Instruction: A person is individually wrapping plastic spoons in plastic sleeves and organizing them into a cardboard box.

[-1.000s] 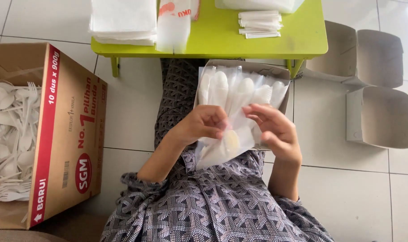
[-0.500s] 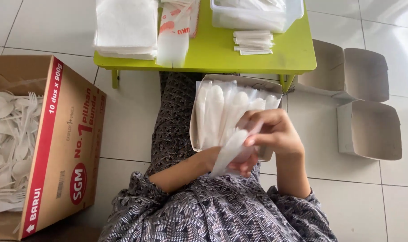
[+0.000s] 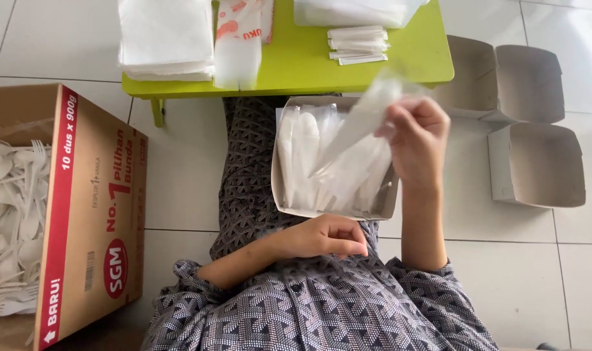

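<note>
My right hand is raised over my lap and pinches a clear plastic packet with white cutlery inside; the packet is blurred from motion. Below it, a shallow cardboard tray rests on my legs and holds several similar wrapped packets. My left hand lies on my lap at the tray's near edge, fingers curled, with nothing visibly in it.
A low green table ahead carries a stack of white napkins, a plastic bag and small white packets. A big cardboard box of loose white spoons and forks stands left. Empty paper boxes sit right.
Both hands were together on one packet over the tray. My right hand has since lifted that packet up toward the table, and my left hand has dropped to my lap.
</note>
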